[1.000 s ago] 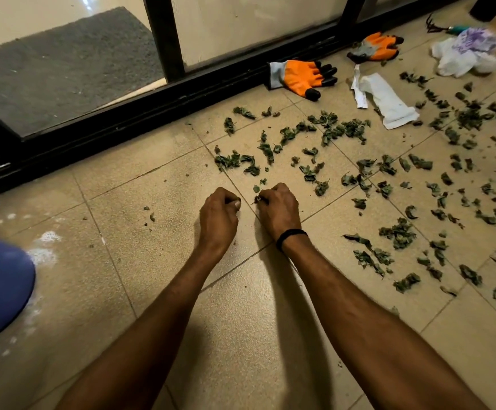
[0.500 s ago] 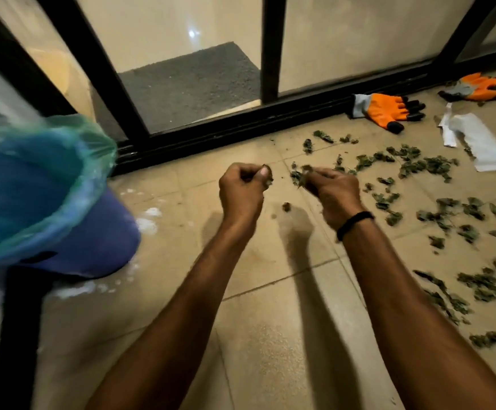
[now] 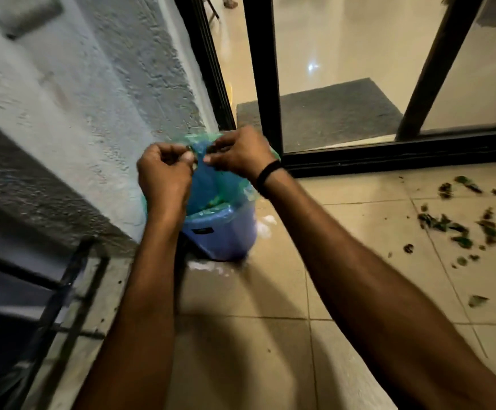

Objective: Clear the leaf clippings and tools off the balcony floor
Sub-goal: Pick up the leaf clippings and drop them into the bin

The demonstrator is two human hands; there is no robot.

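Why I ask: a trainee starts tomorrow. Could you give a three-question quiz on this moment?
1. True or false: the left hand and right hand are above the bin.
2. Loose leaves lie on the floor: A) left of the bin, B) right of the bin, C) on the mat.
3. Fill in: a green ___ lines the bin.
Key: 1 true; 2 B; 3 bag.

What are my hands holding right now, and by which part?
Cannot tell: the left hand and right hand are curled above the blue plastic bin with a green liner bag, but whatever their fingers enclose is hidden.
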